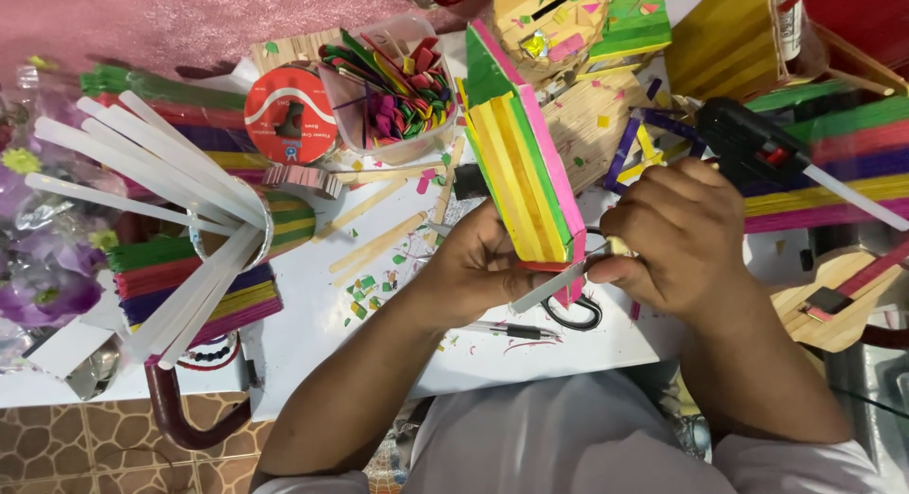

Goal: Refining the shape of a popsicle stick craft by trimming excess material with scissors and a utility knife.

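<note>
Left hand [478,267]: comes up from about 7 o'clock, forearm angled toward the middle of the table, fingers curled round the bottom end of the stick panel [519,172], gripping it.
Right hand [677,233]: comes in from 5 o'clock, knuckles up, fingers closed tight on the scissors [568,290], blades at the panel's lower edge.
Stick panel: craft sticks glued side by side in yellow, green and pink stripes, sitting dead centre between both hands. Long axis runs roughly 11 o'clock to 5 o'clock, far end tipped away toward 11, near end in the left hand's grip.
Table [312,333]: white top, pretty messy, coloured offcuts and plain wooden sticks scattered everywhere.
Glue sticks [151,172]: clear rods fanning out of a striped cup at 9 o'clock.
Tub of scraps [388,91]: clear container, about 11 o'clock.
Glue gun [757,143]: black, at 2 o'clock, lying on stacked coloured sticks.
Floor [76,447]: brown patterned tiles, 7 o'clock corner.
</note>
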